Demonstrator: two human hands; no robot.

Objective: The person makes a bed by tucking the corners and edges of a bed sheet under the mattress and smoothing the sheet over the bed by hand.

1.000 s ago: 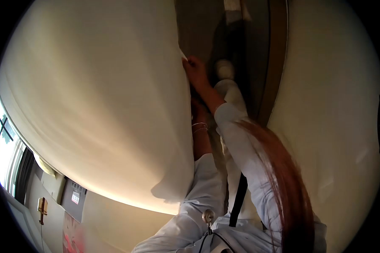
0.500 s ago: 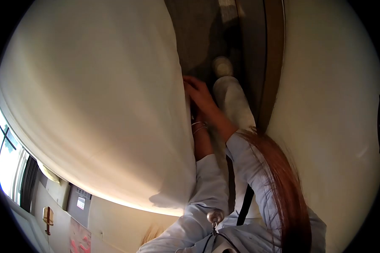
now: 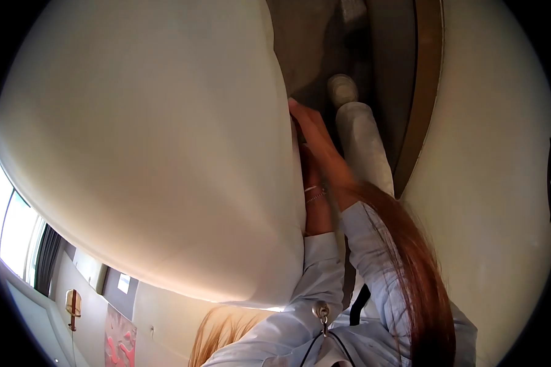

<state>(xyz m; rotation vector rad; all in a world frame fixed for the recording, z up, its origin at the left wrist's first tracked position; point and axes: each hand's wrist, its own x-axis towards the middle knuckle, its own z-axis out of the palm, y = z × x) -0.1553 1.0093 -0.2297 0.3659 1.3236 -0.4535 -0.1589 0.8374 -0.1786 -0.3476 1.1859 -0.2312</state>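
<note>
A large white sheet (image 3: 165, 134) lies smooth over a broad, bed-like surface, its side edge hanging by my hands. My right hand (image 3: 308, 122) is at that edge, its fingers bent and closed on the fabric, with the fingertips partly hidden. Just below it in the view, my left hand (image 3: 310, 160), with a bracelet (image 3: 316, 196) on the wrist, presses close against the sheet's side. The left fingers are hidden by the sheet and the right forearm.
A pale wall (image 3: 490, 153) with a brown baseboard (image 3: 427, 79) runs close on the right. My shoe (image 3: 343, 89) and trouser leg stand on the dark floor between wall and bed. Long hair (image 3: 410, 263) hangs over my right arm. A window (image 3: 12, 226) is at far left.
The view has shifted, so the sheet's edge and both hands appear farther right. My right hand has moved slightly along the edge, away from my body, and remains at the sheet.
</note>
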